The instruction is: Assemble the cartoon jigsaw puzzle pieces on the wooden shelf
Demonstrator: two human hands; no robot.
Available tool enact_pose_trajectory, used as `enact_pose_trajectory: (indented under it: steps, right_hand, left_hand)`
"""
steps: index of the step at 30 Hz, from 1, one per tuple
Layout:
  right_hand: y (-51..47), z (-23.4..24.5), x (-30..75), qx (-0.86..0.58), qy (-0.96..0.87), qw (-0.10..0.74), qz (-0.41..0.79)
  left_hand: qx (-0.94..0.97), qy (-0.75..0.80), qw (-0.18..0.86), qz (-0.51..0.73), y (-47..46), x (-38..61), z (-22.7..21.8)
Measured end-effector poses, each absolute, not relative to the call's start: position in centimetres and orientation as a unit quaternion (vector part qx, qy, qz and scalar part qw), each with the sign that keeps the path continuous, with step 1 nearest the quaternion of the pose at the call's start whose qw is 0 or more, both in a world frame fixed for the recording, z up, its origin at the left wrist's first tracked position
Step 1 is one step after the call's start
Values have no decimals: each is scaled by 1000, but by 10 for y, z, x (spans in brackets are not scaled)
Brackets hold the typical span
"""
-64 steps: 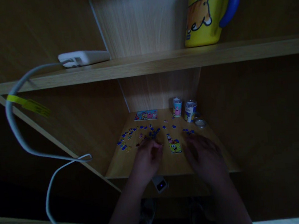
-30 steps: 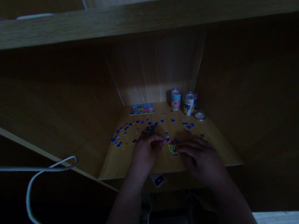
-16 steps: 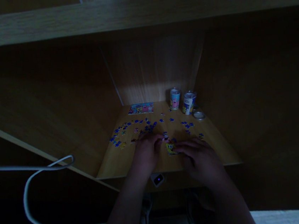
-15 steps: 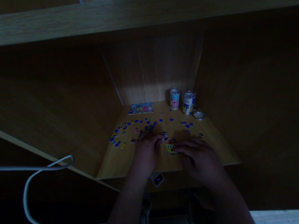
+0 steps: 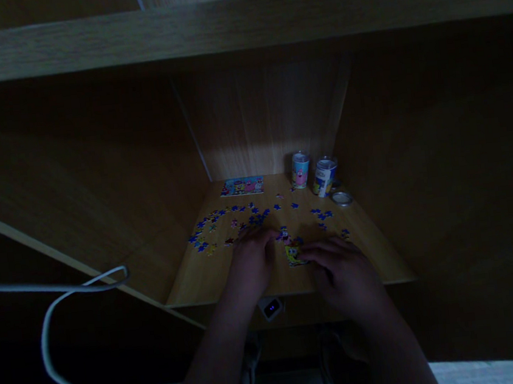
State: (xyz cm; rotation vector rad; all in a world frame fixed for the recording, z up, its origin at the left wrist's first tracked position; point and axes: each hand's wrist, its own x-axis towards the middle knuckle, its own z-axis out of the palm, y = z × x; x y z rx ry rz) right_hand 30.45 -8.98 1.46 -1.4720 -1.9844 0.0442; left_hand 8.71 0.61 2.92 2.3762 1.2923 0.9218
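On pale wooden lower shelf (image 5: 200, 288), near side: right hand (image 5: 341, 267), palm down, fingers extended, unclenched; left hand (image 5: 253, 258), curled, any grip impossible to tell. Far right: upright blue-and-white cylindrical tin (image 5: 323, 177), lettering illegible. Between hands: flat yellow-and-pink jigsaw section (image 5: 293, 253), long axis near to far, far end leaning left, right hand's fingertips upon it. Left: small blue jigsaw pieces (image 5: 200, 225), loose.

Home-like place: wooden shelf (image 5: 239, 23), white cable (image 5: 19, 289), jigsaw pieces (image 5: 256, 219).

Bare forearms (image 5: 218, 355) narrow toward the fingers (image 5: 320, 248); well below the fingers are dark shoes (image 5: 252, 361), the left paler in patches.
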Motion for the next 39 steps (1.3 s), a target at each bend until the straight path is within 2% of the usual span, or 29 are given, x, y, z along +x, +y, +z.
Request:
enact_pose_trajectory:
  steps: [20,30,39]
  right_hand:
    - [-90,16,304,-566,-758,323,18]
    - [-90,15,304,-559,-761,328,15]
    - [-90,15,304,-562,-758,331,14]
  left_hand:
    - [864,457,38,209,-8,95,40]
    - [856,445,32,261,-9,95,36]
    - [870,433,31,234,-9,96,37]
